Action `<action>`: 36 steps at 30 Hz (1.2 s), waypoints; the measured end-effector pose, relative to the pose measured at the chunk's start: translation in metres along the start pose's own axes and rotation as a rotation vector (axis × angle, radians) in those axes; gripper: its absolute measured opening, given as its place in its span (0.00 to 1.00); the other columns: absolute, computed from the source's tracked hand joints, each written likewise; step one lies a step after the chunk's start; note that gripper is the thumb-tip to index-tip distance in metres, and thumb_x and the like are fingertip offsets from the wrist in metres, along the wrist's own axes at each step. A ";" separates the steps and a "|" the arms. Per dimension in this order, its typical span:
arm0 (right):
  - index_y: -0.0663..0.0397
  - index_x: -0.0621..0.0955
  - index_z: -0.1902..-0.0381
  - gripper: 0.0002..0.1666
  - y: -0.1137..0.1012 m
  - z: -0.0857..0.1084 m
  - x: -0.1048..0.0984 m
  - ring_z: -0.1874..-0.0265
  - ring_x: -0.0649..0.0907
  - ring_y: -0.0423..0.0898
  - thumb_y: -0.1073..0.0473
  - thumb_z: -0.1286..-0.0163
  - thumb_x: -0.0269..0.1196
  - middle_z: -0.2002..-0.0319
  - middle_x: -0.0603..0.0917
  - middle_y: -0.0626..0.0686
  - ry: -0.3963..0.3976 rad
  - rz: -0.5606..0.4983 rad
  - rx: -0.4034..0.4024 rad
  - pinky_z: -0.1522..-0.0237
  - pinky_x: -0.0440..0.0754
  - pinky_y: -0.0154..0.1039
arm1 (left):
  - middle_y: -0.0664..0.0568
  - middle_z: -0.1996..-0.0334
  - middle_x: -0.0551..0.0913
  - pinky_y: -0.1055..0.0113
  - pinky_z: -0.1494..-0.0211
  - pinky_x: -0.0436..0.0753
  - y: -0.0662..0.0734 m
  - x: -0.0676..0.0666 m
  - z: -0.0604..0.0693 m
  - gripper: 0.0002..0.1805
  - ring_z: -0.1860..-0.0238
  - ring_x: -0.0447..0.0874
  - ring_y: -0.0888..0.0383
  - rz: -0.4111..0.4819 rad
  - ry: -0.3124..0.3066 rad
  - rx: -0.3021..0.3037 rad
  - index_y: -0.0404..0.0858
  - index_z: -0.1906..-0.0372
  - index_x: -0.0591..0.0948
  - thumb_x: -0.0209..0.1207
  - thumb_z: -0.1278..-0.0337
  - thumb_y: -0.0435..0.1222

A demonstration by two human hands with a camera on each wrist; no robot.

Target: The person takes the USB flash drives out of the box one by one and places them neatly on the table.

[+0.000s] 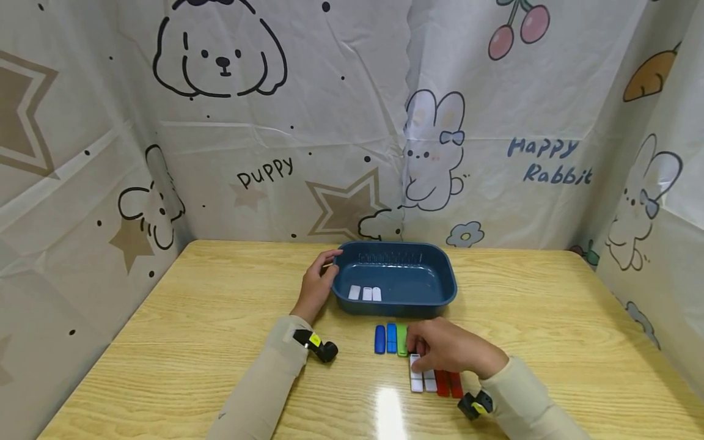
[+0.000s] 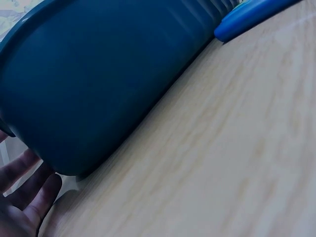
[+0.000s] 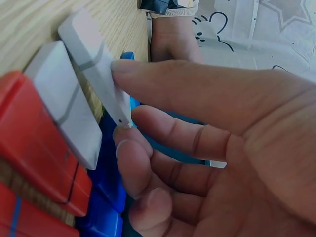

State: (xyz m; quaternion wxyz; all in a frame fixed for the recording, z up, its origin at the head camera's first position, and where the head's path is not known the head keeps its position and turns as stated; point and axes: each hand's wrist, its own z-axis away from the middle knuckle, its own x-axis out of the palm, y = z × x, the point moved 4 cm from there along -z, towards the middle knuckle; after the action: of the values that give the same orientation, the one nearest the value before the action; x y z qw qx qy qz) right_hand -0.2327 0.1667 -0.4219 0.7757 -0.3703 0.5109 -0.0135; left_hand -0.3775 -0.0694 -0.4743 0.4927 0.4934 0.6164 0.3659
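Note:
My right hand [image 1: 451, 347] pinches a white capped stick [image 3: 96, 64], which looks like a USB stick, thumb on its flat face and fingertips at its far end. The stick is tilted beside a second white stick [image 3: 64, 98]. Two red sticks [image 3: 34, 133] lie next to that one. Dark blue sticks [image 3: 106, 185] show behind, partly hidden by the fingers. My left hand [image 1: 316, 290] rests against the left end of a dark blue basin [image 1: 396, 310], fingers [image 2: 43, 195] along its outer wall. Inside the basin, several white pieces [image 1: 367, 294] lie at the front left.
Between the basin and my right hand stand a blue stick [image 1: 380, 340], a lighter blue stick [image 1: 392, 338] and a green stick [image 1: 402, 341] in a row. The wooden table [image 1: 181, 342] ends at a printed cloth [image 1: 264, 208] behind and on both sides.

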 end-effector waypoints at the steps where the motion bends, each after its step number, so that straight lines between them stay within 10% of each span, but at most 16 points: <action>1: 0.49 0.80 0.66 0.13 0.000 0.000 0.000 0.73 0.75 0.42 0.61 0.47 0.73 0.73 0.77 0.45 0.001 0.000 0.001 0.71 0.75 0.35 | 0.54 0.41 0.76 0.53 0.34 0.69 0.000 0.000 0.000 0.18 0.38 0.70 0.53 0.000 -0.001 -0.001 0.53 0.43 0.78 0.51 0.36 0.37; 36: 0.51 0.79 0.66 0.15 -0.002 0.001 0.002 0.73 0.74 0.43 0.63 0.49 0.74 0.74 0.77 0.48 0.046 -0.002 0.028 0.71 0.73 0.37 | 0.48 0.43 0.78 0.53 0.39 0.73 0.008 -0.002 0.003 0.19 0.41 0.73 0.50 0.028 0.005 0.047 0.47 0.43 0.79 0.52 0.38 0.34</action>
State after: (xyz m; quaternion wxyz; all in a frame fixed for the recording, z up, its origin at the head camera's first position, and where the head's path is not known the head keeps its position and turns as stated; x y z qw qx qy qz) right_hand -0.2302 0.1642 -0.4222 0.7688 -0.3592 0.5282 -0.0300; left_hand -0.3724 -0.0690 -0.4668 0.4741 0.5126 0.6191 0.3593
